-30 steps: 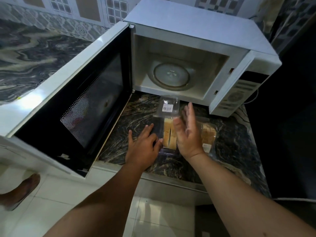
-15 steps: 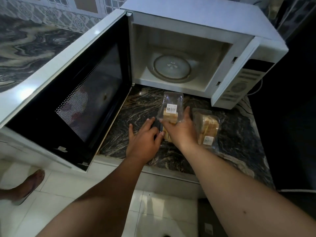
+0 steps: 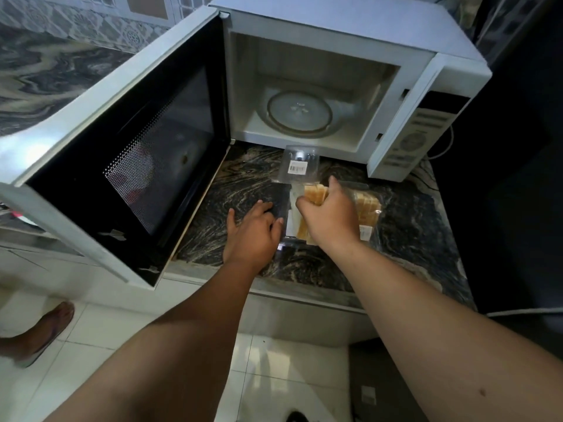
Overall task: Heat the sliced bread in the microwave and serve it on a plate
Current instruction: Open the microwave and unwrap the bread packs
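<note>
The white microwave (image 3: 350, 35) sits at the far edge of the dark, swirl-veined stone surface (image 3: 243, 184), its boxy body reaching almost to the right edge. Its door (image 3: 131, 153) stands swung wide to the left, overhanging the surface's left and front edges; the inner face is black with a dotted mesh window. Inside the open cavity a round glass turntable (image 3: 299, 112) lies flat and bare. A strip of open stone runs between the door and the hands, along the front edge.

On the surface just in front of the microwave's opening lies a clear plastic clamshell pack (image 3: 300, 166), its labelled lid tipped back toward the cavity. The sliced bread (image 3: 315, 193), pale with tan crusts, stands in the pack's tray. A second clear pack of bread (image 3: 368, 208) lies just beside it on the right.

The left hand (image 3: 253, 229) rests on the stone at the tray's left side, fingers slightly spread and touching the plastic. The right hand (image 3: 330, 214) reaches into the tray, its fingers curled round the slices.

Below the front edge is a pale tiled floor (image 3: 274, 376), with a sandalled foot (image 3: 42, 333) at the left.
</note>
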